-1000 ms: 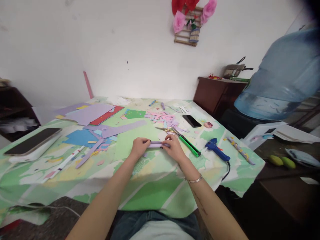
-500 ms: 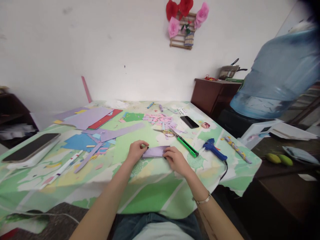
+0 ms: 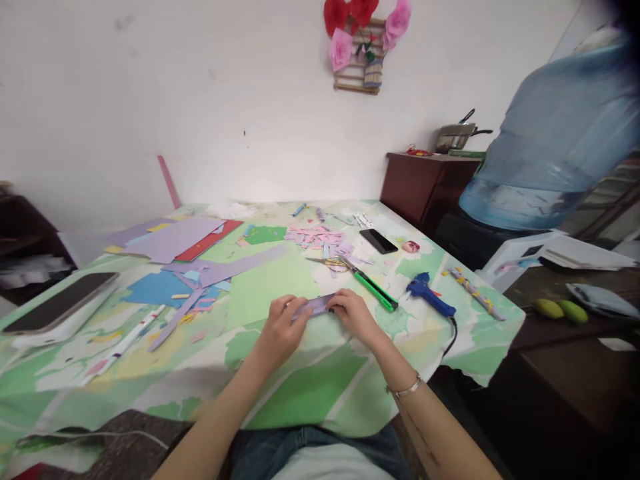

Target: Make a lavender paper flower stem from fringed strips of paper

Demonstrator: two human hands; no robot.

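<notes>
A narrow purple paper strip (image 3: 319,305) lies between my hands near the table's front edge. My left hand (image 3: 285,328) pinches its left end, thumb on top. At its right end, the fingers of my right hand (image 3: 352,313) are closed on the paper. Just beyond my right hand sit a green utility knife (image 3: 373,288) and scissors (image 3: 334,265). Behind them is a pile of pink and purple paper scraps (image 3: 320,239). A light green sheet (image 3: 260,283) lies beyond my left hand.
To the right are a blue glue gun (image 3: 431,297), a decorated stick (image 3: 474,292) and a black phone (image 3: 379,241). On the left lie purple sheets (image 3: 175,240), blue paper (image 3: 153,288), a marker (image 3: 131,337) and a larger phone (image 3: 65,301).
My left hand has moved right along the purple strip and covers more of it. The strip looks narrower and its right end is tilted up a little. The view has shifted slightly.
</notes>
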